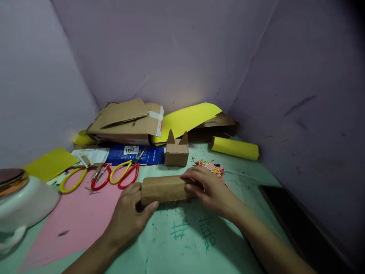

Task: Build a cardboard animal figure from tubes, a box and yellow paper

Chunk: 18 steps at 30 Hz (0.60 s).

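A long brown cardboard box (164, 190) lies sideways between my hands, just above or on the green tabletop. My left hand (129, 213) grips its left end, thumb along the lower front edge and fingers behind the end. At the right end, my right hand (209, 190) has its thumb and fingers closed on the cardboard; its fingertips are partly hidden. Right behind stands a small cardboard box with two pointed ears (176, 154). A colourful patterned piece (213, 167) lies beyond my right hand, partly covered by it.
Two scissors, one pair red-handled (101, 180), lie at left by pink paper (94, 213). A white lidded pot (34, 201) stands far left. Cardboard (122, 118), yellow paper (188, 121) and a yellow roll (235, 148) line the back. A dark flat object (302, 224) lies right.
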{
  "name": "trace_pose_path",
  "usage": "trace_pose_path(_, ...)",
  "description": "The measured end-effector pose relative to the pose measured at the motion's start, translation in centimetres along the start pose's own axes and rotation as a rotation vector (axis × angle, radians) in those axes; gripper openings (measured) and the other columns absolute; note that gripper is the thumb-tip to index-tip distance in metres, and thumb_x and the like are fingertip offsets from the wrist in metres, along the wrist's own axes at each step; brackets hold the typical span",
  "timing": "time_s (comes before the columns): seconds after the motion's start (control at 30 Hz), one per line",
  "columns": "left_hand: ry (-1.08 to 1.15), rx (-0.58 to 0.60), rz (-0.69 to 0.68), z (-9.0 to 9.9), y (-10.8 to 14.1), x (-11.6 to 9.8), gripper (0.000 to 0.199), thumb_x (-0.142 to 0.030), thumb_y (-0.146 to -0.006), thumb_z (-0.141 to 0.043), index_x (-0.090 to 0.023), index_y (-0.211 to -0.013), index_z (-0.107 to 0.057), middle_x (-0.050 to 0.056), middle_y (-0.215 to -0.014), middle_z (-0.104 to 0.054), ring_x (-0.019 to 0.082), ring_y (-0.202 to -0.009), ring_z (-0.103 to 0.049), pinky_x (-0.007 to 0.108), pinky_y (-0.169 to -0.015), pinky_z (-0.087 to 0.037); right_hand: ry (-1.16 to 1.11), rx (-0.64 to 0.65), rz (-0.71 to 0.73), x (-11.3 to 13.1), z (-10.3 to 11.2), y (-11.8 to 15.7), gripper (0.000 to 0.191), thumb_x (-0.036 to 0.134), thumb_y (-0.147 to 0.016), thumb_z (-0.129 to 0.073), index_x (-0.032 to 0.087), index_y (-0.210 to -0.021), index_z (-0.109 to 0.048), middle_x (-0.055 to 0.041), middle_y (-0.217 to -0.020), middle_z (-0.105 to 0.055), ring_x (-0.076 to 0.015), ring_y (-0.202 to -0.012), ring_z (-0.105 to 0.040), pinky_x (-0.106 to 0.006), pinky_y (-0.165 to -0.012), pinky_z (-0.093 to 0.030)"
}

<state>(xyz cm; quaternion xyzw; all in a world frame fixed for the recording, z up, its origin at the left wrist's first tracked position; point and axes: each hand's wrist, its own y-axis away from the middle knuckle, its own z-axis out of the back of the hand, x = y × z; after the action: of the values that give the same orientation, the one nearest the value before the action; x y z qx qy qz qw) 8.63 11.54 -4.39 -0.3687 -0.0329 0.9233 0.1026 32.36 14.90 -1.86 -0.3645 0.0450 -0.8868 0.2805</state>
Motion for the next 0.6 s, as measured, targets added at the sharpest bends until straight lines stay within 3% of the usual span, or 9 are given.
trace_pose_path(0.07, -0.141, -0.095, 0.022, 0.2, 0.4, 0.4, 0.032, -0.048, -0.077, -0.054, -0.017, -0.075, -0.063, 0.01, -0.084, -0.065, 0.028, -0.082, -0.06, 0.042, -0.071, -0.049, -0.019, -0.016, 0.007, -0.1, -0.1, 0.2, 0.019, 0.01, -0.081, -0.055, 0.019, -0.097, -0.06, -0.0076, -0.099, -0.062, -0.02, -0.094, -0.055, -0.036, -0.083, -0.046)
trace_pose_path(0.13, -0.153, -0.229, 0.04, 0.5, 0.6, 0.8, 0.036, -0.048, -0.079, -0.053, -0.017, -0.093, -0.061, 0.01, -0.095, -0.065, 0.028, -0.089, -0.059, 0.043, -0.077, -0.047, -0.046, -0.03, 0.019, 0.0, 0.0, 0.6, 0.015, 0.012, -0.079, -0.058, 0.02, -0.091, -0.059, -0.0067, -0.098, -0.061, -0.0199, -0.094, -0.055, -0.036, -0.082, -0.046)
trace_pose_path(0.2, -0.098, -0.326, -0.044, 0.7, 0.4, 1.0, 0.04, -0.044, -0.082, -0.052, -0.017, -0.112, -0.055, 0.011, -0.111, -0.061, 0.027, -0.102, -0.056, 0.042, -0.088, -0.044, -0.047, -0.028, 0.035, 0.0, 0.1, 1.1, 0.02, 0.017, -0.076, -0.064, 0.021, -0.095, -0.058, -0.0066, -0.103, -0.061, -0.0214, -0.097, -0.054, -0.038, -0.085, -0.044)
trace_pose_path(0.33, 0.05, -0.202, -0.228, 0.4, -0.4, 0.4, 0.03, -0.032, -0.086, -0.049, -0.019, -0.113, -0.056, 0.009, -0.114, -0.06, 0.025, -0.109, -0.052, 0.04, -0.094, -0.041, 0.01, 0.055, 0.066, 0.1, 0.2, 1.8, 0.048, 0.031, -0.073, -0.071, 0.023, -0.117, -0.053, -0.0079, -0.115, -0.06, -0.0254, -0.104, -0.052, -0.042, -0.09, -0.041)
trace_pose_path(0.5, 0.121, -0.123, -0.266, 0.0, -0.5, -0.7, 0.017, -0.024, -0.087, -0.047, -0.016, -0.093, -0.06, 0.007, -0.095, -0.059, 0.02, -0.093, -0.055, 0.034, -0.082, -0.045, 0.022, 0.112, 0.008, 0.2, -0.2, 2.2, 0.043, 0.037, -0.076, -0.067, 0.02, -0.113, -0.054, -0.0091, -0.108, -0.062, -0.0254, -0.098, -0.056, -0.04, -0.085, -0.044)
trace_pose_path(0.6, 0.098, -0.11, -0.276, 0.0, -0.3, -0.8, 0.015, -0.022, -0.087, -0.046, -0.016, -0.092, -0.059, 0.006, -0.092, -0.057, 0.018, -0.089, -0.055, 0.032, -0.08, -0.044, 0.026, 0.127, -0.011, 0.3, -0.4, 2.4, 0.042, 0.037, -0.076, -0.067, 0.02, -0.112, -0.054, -0.0092, -0.108, -0.062, -0.0259, -0.098, -0.058, -0.039, -0.084, -0.046)
